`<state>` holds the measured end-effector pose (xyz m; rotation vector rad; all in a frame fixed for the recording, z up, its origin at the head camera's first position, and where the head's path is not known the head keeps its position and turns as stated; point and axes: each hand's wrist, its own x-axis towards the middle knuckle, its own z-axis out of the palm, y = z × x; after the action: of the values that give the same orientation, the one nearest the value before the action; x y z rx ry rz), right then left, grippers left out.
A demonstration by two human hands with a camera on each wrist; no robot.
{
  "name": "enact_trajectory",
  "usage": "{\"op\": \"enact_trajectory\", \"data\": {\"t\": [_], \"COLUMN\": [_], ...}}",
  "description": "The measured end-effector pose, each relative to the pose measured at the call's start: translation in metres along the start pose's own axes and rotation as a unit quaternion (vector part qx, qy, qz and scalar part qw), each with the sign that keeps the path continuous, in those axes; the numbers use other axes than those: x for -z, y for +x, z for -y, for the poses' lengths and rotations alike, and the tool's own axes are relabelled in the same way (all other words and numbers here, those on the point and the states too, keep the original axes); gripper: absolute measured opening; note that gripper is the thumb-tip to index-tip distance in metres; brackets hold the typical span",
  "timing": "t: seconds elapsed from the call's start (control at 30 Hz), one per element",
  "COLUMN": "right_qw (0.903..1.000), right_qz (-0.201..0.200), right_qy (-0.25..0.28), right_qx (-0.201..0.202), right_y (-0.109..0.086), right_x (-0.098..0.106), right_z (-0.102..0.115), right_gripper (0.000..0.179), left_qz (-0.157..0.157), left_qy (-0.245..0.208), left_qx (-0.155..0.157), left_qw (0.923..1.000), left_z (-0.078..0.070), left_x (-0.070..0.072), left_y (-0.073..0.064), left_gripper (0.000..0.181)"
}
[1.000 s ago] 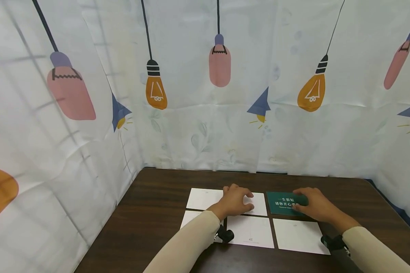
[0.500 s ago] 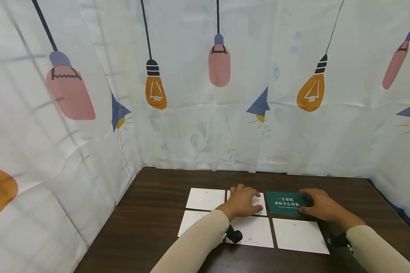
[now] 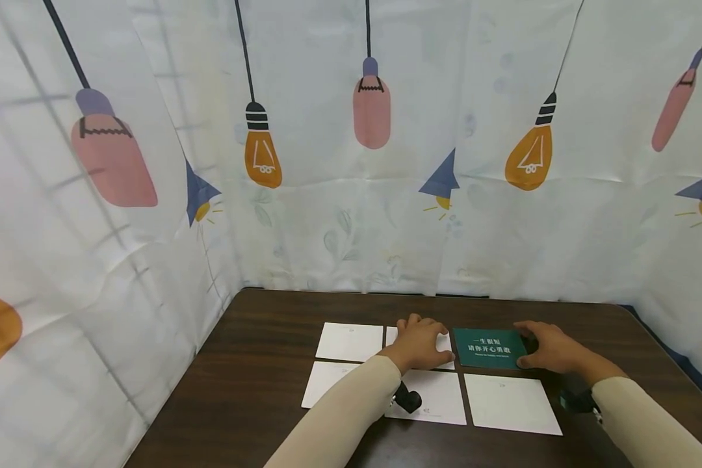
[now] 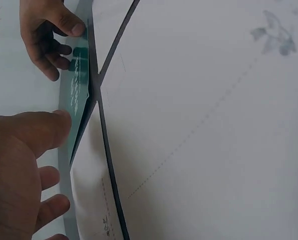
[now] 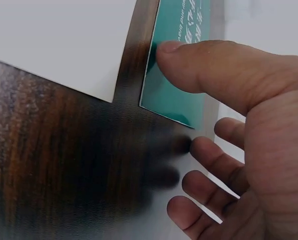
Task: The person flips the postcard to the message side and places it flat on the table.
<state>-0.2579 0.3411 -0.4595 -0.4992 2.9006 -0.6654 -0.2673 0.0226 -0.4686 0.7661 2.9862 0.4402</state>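
A dark green card (image 3: pixel 484 348) with white lettering lies in the back row, at the right. My right hand (image 3: pixel 552 349) is at its right end in the head view. In the right wrist view the thumb (image 5: pixel 181 65) overlaps the green face near the corner, and the other fingers are loosely bent past the card's short edge. My left hand (image 3: pixel 420 343) is over the back middle white card (image 3: pixel 390 335), fingers spread and bent, partly hiding it. Its thumb (image 4: pixel 43 131) points toward the green card in the left wrist view.
More white cards lie in two rows on the dark wood table (image 3: pixel 257 377): one at back left (image 3: pixel 349 342), others in front, including a front right card (image 3: pixel 511 404). A curtain (image 3: pixel 339 227) with printed lamps hangs behind the table.
My left hand has moved right, uncovering more of the back left card. My right hand has shifted slightly right, so more of the green card's lettering shows. The cards lie as before.
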Motion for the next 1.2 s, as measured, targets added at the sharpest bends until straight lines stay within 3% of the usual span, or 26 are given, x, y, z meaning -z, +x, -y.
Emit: {"op": "enact_trajectory", "data": {"t": [0.3, 0.53, 0.87, 1.2], "right_qw": [0.9998, 0.9993, 0.9973, 0.9980], "right_qz": [0.014, 0.029, 0.057, 0.047], "right_qy": [-0.006, -0.020, -0.027, -0.012], "right_qx": [-0.014, -0.013, -0.036, -0.041], "right_y": [0.001, 0.005, 0.013, 0.014], "right_x": [0.002, 0.007, 0.011, 0.010], "right_z": [0.004, 0.008, 0.009, 0.010], "right_gripper": [0.091, 0.089, 0.087, 0.084], "left_qz": [0.006, 0.012, 0.025, 0.028], "left_qy": [-0.015, 0.006, 0.028, 0.017], "left_qx": [0.015, 0.028, 0.046, 0.050], "left_qw": [0.9998, 0.9995, 0.9982, 0.9982], "left_z": [-0.009, -0.014, -0.016, -0.016], "left_x": [0.008, 0.008, -0.005, -0.005], "left_y": [0.001, 0.006, 0.015, 0.014], "left_gripper": [0.055, 0.066, 0.075, 0.079]}}
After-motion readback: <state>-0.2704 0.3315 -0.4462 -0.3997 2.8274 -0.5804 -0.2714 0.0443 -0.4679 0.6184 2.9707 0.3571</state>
